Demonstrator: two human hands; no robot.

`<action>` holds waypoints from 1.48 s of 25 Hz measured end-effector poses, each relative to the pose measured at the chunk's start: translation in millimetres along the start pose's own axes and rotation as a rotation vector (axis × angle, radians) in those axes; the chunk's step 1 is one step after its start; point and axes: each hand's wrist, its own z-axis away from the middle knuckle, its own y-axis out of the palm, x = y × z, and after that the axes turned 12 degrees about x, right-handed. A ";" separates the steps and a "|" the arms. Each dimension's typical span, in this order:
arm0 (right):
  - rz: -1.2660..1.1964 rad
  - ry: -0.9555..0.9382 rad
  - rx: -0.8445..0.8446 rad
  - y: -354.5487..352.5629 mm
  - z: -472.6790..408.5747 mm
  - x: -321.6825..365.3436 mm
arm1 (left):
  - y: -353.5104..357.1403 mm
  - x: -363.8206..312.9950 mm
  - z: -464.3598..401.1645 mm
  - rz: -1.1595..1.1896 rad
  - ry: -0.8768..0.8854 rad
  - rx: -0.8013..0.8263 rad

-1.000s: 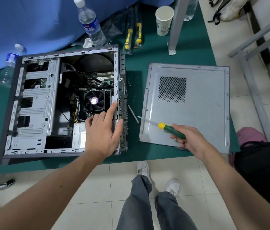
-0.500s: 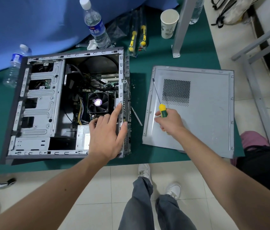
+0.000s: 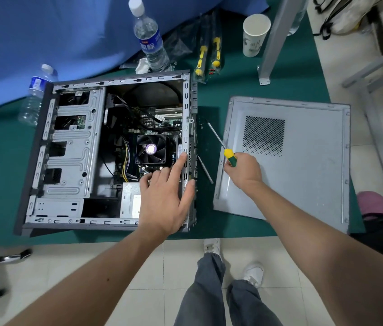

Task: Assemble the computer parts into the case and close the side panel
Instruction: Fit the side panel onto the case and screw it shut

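Green counter (image 3: 232,95) carries the open grey metal computer case (image 3: 73,147); left hand (image 3: 164,196) rests spread on its rim, right hand (image 3: 242,169) grips a yellow-green screwdriver (image 3: 229,157). Beside lies the stiff, light grey side panel (image 3: 303,172): best lifted by its edges.

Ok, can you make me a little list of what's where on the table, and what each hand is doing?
computer case: lying open on the green table
fan: inside the case
side panel: off, flat to the right of the case
left hand: fingers straight, resting on the case's right edge
right hand: gripping a screwdriver
paper cup: standing behind
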 end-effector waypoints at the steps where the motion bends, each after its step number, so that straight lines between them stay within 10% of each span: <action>1: -0.040 0.005 0.002 -0.3 5.0 -1.9 | 0.1 -0.2 0.2 0.000 0.000 0.004; 9: -0.720 0.103 0.046 -4.4 117.7 -9.9 | -2.5 -1.2 2.2 -0.032 -0.002 0.003; 17: -0.845 0.014 0.051 -53.2 177.7 24.4 | -13.1 -8.8 7.3 0.077 0.017 0.028; 26: -0.897 -0.166 0.125 -95.4 227.1 41.3 | -72.7 -87.1 31.2 0.525 0.511 0.138; 37: -1.069 -0.161 0.189 -111.2 265.0 49.0 | -97.2 -120.0 59.6 0.809 0.505 0.200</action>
